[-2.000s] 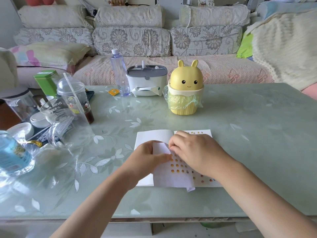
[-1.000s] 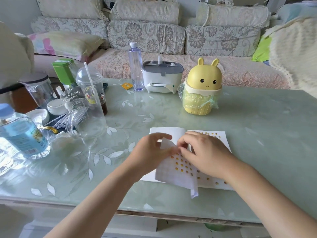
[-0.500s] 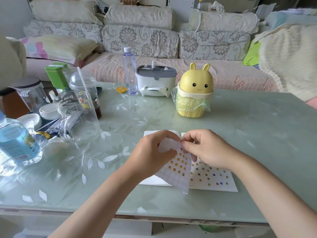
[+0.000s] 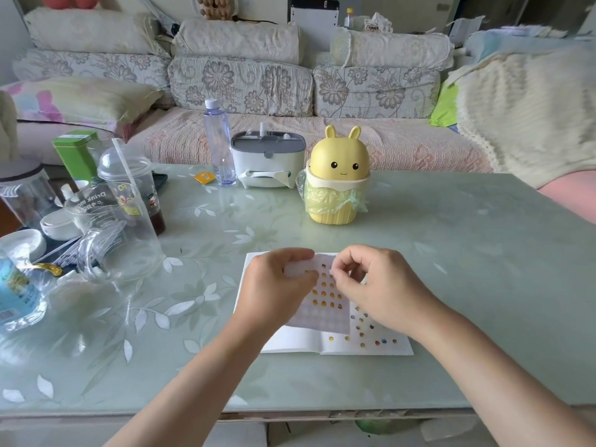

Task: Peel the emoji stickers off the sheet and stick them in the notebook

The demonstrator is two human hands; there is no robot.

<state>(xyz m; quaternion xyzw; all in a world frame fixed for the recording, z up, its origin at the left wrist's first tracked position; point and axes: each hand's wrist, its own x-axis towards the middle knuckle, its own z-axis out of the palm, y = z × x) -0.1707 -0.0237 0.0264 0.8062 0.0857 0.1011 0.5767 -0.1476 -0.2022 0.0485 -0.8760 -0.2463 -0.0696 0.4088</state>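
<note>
The white notebook point(image 4: 301, 341) lies open on the green glass table in front of me, with several small emoji stickers dotted over its right page. Above it my left hand point(image 4: 277, 288) holds the sticker sheet point(image 4: 324, 306) by its upper left edge, lifted and hanging down over the middle of the notebook. The sheet still carries rows of yellow emoji stickers. My right hand point(image 4: 377, 285) is curled at the sheet's upper right edge, thumb and forefinger pinching there; the fingers hide whether a sticker is between them.
A yellow rabbit-shaped bin point(image 4: 337, 179) with a bag liner stands behind the notebook. A white tissue box point(image 4: 266, 162) and a clear bottle point(image 4: 219, 146) are further back. Glass jugs, cups and a blue water bottle point(image 4: 16, 291) crowd the table's left side.
The sticker sheet has been lifted off the notebook and now hangs upright between both hands. More of the stickered right page is uncovered.
</note>
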